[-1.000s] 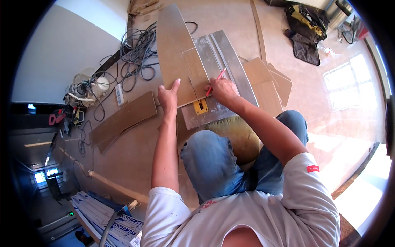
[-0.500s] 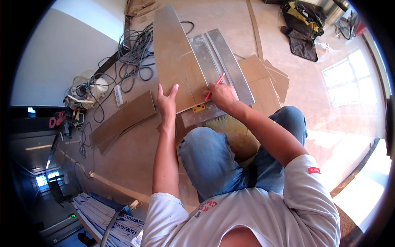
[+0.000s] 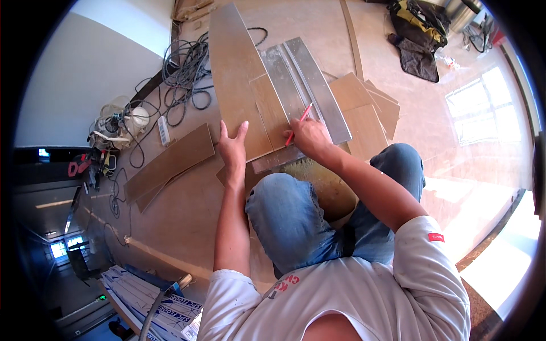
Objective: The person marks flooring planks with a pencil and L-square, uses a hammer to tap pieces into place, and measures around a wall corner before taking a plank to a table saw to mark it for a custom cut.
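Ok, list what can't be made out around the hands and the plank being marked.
Head view only:
- Red pencil tip: hidden by the right hand.
- Any line on the plank: too small to see.
- Plank under the left hand: covered by the palm.
- Plank's far end: cut off by the top edge.

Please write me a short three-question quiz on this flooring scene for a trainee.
1. True or false: the left hand lies flat on the long brown plank.
2. What does the right hand hold? A) red pencil B) hammer C) tape roll
3. Fill in: beside the plank lies a grey metal ____.

Key: 1 true. 2 A, the red pencil, its tip at the plank's edge. 3 straightedge.
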Demonstrator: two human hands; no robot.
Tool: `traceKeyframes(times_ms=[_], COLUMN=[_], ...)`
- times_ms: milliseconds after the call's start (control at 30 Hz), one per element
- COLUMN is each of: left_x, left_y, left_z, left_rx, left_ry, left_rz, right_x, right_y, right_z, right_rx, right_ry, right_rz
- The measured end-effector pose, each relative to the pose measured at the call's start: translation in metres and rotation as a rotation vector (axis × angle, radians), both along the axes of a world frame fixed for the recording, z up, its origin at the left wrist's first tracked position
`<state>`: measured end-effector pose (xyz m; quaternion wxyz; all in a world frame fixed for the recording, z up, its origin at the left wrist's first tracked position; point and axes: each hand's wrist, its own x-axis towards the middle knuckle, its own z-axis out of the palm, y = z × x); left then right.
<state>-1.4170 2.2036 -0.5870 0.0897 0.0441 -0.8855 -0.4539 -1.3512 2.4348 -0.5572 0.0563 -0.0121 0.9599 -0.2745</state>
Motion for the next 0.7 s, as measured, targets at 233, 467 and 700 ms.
traceKeyframes(times_ms=[233, 467, 700], left_x=[0.009, 0.029, 0.044], left_y=[-0.007, 0.002, 0.0], left_z=[-0.005, 0.015, 0.021], left_rx=[-0.005, -0.001, -0.06], left_ry=[-0.016, -0.107, -0.168], left_rz=[0.054, 0.043, 0.065], right_x=[0.01, 0.025, 0.035], right_y=[-0.003, -0.005, -0.007], right_z=[-0.001, -0.008, -0.001], right_rx=[-0.054, 0.025, 0.003], right_ry=[0.015, 0.008, 0.048], right_rz=[-0.008, -0.01, 0.011])
